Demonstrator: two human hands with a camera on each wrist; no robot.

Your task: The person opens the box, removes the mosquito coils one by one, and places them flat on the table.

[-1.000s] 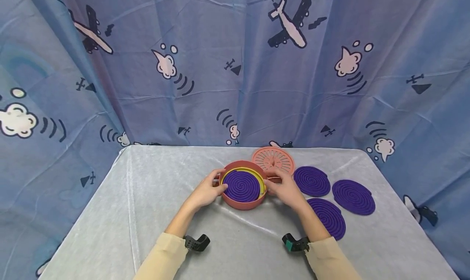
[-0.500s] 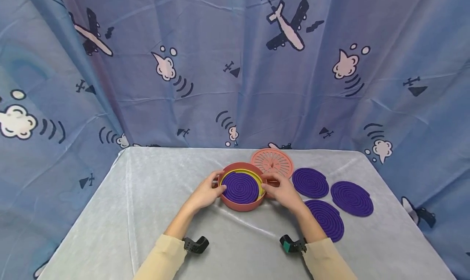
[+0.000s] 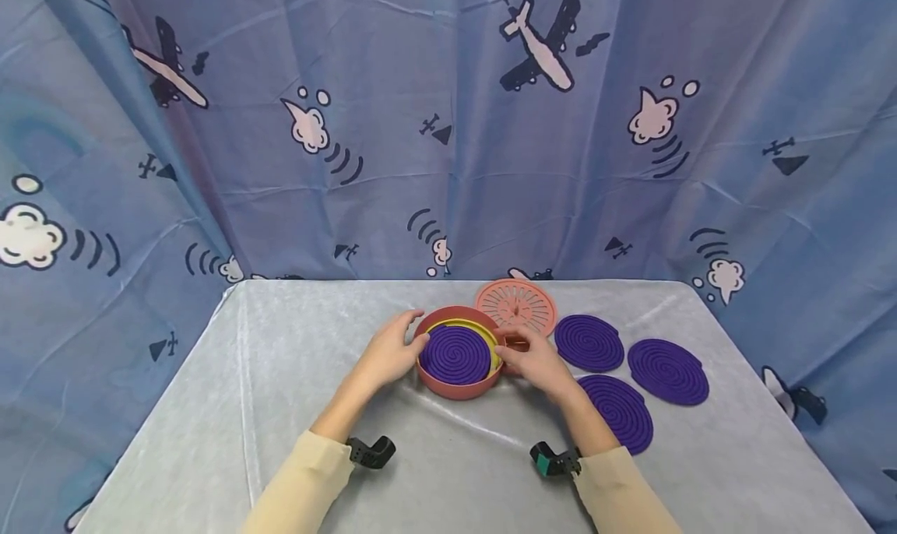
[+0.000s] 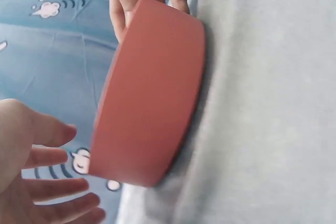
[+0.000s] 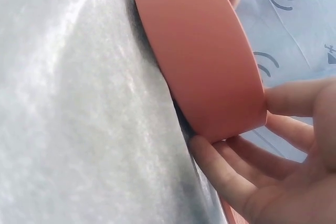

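A round terracotta mosquito coil box point(image 3: 460, 391) stands on the table, a yellow ring point(image 3: 483, 328) showing inside it. One purple mosquito coil point(image 3: 455, 355) lies in the box, level within its wall. My right hand point(image 3: 536, 363) grips the right side of the box; in the right wrist view the thumb is at the rim and the fingers point(image 5: 226, 174) reach round the lower side. At the left side, my left hand point(image 3: 388, 351) is spread with its thumb close to the rim. The left wrist view shows a gap between those fingers point(image 4: 58, 188) and the box wall point(image 4: 149, 93).
Behind the box lies a slotted coral lid point(image 3: 501, 296) with a small upright piece at its middle. Several more purple coils point(image 3: 589, 343) lie flat on the right of the white-covered table point(image 3: 308, 308). A blue patterned curtain point(image 3: 392, 168) hangs behind.
My left hand has let go of the box's left side and opened, its fingers lifting away. My right hand keeps its hold; the box stays in place while the head view shifts slightly.
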